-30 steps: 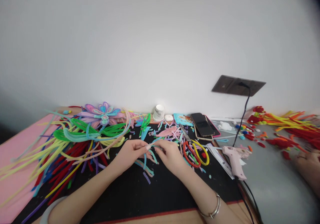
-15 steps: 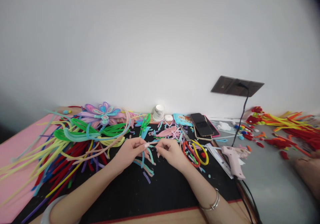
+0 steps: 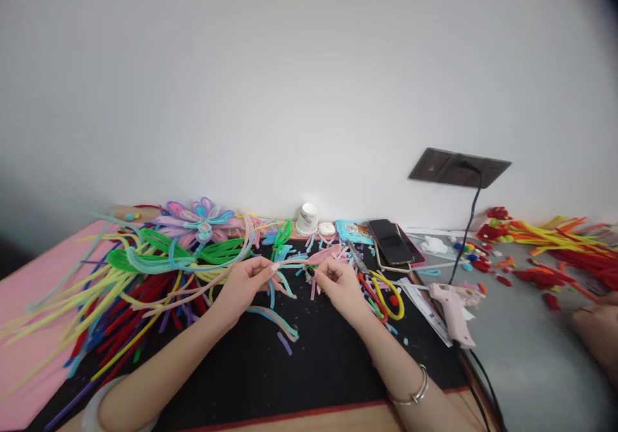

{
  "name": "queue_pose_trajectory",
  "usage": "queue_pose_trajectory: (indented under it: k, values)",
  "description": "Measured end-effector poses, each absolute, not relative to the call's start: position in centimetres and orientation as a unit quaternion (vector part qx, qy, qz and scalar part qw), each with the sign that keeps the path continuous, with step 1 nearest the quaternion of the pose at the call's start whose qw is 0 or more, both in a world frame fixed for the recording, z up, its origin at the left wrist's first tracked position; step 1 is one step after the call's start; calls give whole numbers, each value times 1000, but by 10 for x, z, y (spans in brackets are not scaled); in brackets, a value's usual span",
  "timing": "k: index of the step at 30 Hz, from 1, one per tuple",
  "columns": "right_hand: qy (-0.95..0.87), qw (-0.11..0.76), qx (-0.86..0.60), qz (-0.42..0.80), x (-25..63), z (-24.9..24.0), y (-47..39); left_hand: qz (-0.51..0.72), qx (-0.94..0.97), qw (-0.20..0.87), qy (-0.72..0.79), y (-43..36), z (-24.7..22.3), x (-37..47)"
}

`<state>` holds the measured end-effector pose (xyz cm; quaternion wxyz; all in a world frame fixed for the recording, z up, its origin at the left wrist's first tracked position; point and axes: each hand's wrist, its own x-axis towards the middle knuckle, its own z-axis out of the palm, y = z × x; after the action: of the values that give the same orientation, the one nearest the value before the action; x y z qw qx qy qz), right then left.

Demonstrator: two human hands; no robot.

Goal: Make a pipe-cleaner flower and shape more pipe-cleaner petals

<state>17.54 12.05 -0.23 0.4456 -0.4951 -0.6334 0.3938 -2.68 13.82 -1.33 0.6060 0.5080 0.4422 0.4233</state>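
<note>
My left hand [image 3: 248, 284] pinches pink and teal pipe cleaners [image 3: 292, 264], which stretch sideways from its fingertips. At their other end, my right hand [image 3: 337, 282] is closed with thumb and fingertips together. A small dark spot shows at its fingertips, too small to name. Teal and pink ends hang below my left fingers. On the black mat [image 3: 251, 380] under my hands lie a curved strip of pink and teal pipe cleaner [image 3: 277, 321] and a short purple piece [image 3: 284, 344].
Loose coloured pipe cleaners [image 3: 130, 297] and a pipe-cleaner flower [image 3: 200, 219] lie left. Behind stand a paper cup [image 3: 308, 218], a white case [image 3: 327, 228] and phones [image 3: 390, 241]. Yellow-handled scissors [image 3: 389, 297] and a pink glue gun [image 3: 454, 316] lie right; another person's hand [image 3: 599, 326] is far right.
My hands have moved apart and slightly up, the right one to the right, and a longer stretch of pink and teal pipe cleaner shows between them. The curved strip stays on the mat.
</note>
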Motion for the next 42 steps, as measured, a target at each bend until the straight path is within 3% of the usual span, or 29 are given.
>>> queue_pose_trajectory:
  k: [13, 16, 20, 28, 33, 37, 42]
  values:
    - [-770, 346, -505, 179, 152, -13, 100, 390, 513, 611, 461, 125, -11, -15]
    - [-790, 333, -494, 141, 152, -12, 99, 392, 547, 569, 473, 125, -9, -15]
    - [-817, 311, -471, 114, 153, -10, 98, 388, 592, 513, 484, 127, -10, -17]
    - [-856, 262, -435, 101, 164, -5, 107, 376, 582, 540, 478, 128, -8, -17]
    - [-839, 288, -445, 120, 172, -3, 110, 399, 575, 537, 471, 134, -11, -22]
    - [-755, 383, -510, 152, 175, -1, 112, 425, 551, 553, 459, 137, -13, -25]
    - [-653, 455, -518, 315, 172, -5, 117, 394, 562, 575, 445, 132, -7, -21]
